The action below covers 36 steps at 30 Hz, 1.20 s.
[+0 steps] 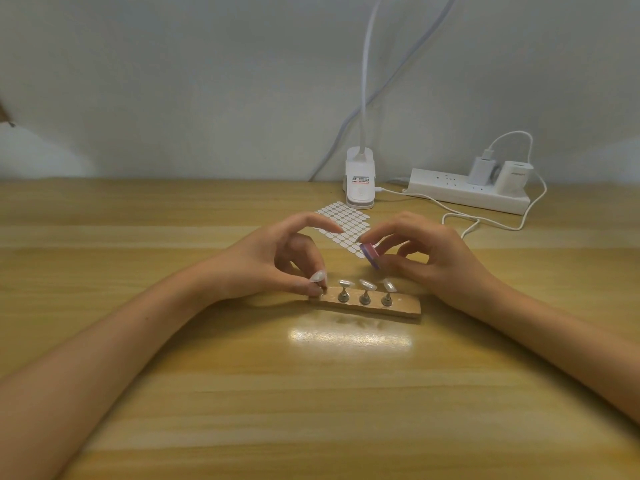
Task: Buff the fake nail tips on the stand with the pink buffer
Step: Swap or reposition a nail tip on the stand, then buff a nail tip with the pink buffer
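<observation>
From the lower left of the frame a bare forearm runs up to the left hand [273, 261], whose fingers [317, 289] are pinched together around the leftmost pearly white fake nail tip [318, 276] and its small metal holder at the left end of the stand; the index finger arches above, free of it. The flat tan rectangular stand [398, 308] lies on the pale wooden table [311, 393] at the centre of the frame, with a bright glare patch on the table just below it. Three more white nail tips on short silver pegs [367, 285] stand in a row along it, to the right of the pinched one, each tilted on its peg. Behind the hands, above centre, a sheet of small white oval stickers [346, 216] lies flat on the table. Just right of centre, the right hand [433, 258] has its fingers closed on the small round pink buffer with a purple edge [370, 255], holding it tilted in the air above and behind the stand, not touching any tip. At the back of the table a white clip-on lamp base [360, 181] stands, and in the upper right a white power strip [464, 192] carries two white plugs and trailing cables.
</observation>
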Motion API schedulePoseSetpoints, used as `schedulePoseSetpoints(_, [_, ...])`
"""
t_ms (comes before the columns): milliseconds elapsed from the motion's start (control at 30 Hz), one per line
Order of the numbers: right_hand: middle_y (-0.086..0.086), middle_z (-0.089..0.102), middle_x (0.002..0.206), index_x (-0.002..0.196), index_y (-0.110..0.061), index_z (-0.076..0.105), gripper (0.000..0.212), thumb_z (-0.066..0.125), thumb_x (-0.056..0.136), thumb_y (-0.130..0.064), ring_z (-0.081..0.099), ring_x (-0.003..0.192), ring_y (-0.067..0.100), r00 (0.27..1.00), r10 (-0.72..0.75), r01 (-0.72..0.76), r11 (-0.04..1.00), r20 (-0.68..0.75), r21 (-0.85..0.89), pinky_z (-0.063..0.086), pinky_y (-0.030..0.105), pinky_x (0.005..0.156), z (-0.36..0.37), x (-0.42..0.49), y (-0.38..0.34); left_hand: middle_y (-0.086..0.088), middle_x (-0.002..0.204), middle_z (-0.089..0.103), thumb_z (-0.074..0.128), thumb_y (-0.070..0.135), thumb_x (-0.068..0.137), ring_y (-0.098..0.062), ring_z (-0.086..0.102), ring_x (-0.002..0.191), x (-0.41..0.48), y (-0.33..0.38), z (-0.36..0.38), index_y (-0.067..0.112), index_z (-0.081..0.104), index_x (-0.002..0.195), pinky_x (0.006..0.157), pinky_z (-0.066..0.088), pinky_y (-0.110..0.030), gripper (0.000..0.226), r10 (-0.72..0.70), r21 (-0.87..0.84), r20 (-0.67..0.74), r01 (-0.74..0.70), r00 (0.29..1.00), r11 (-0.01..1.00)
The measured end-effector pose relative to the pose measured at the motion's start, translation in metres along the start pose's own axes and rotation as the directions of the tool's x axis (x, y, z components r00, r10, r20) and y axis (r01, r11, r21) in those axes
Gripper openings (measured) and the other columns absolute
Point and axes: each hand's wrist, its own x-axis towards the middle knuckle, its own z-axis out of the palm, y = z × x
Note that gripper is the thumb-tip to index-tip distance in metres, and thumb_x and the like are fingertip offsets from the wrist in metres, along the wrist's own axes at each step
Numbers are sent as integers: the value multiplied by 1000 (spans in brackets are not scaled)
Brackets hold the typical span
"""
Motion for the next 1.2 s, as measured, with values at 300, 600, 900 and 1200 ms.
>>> schedulePoseSetpoints(300, [-9,68,108,108,-14,73,53,54,79,-54,66,95,7,999,-10,11,1000,35,-15,54,37,79,1,0,-2,1,78,67,81,5,81,-19,71,86,0,2,4,31,56,124,67,51,-18,56,21,-3,2,-21,1000,1000])
schedulePoseSetpoints(600, [-4,70,104,107,-10,72,33,65,84,-33,69,92,12,999,-23,24,1000,-36,14,56,40,78,1,-1,-3,6,80,69,78,8,84,-19,72,90,0,14,10,33,52,126,62,46,-20,55,157,175,-92,-139,983,975])
schedulePoseSetpoints(900, [-3,71,101,103,-8,69,24,72,85,-25,73,89,9,986,-112,117,992,-122,36,60,35,78,5,6,-6,4,69,72,84,4,74,-5,70,73,25,1,31,21,55,123,73,50,-12,59,41,132,-392,12,919,991])
schedulePoseSetpoints(1200, [-3,70,97,97,-3,69,22,75,84,-21,72,86,4,978,-181,184,983,-107,16,59,31,76,10,5,-4,-5,70,70,83,3,75,-20,69,69,27,7,34,20,50,126,73,53,-23,63,72,209,-347,3,935,978])
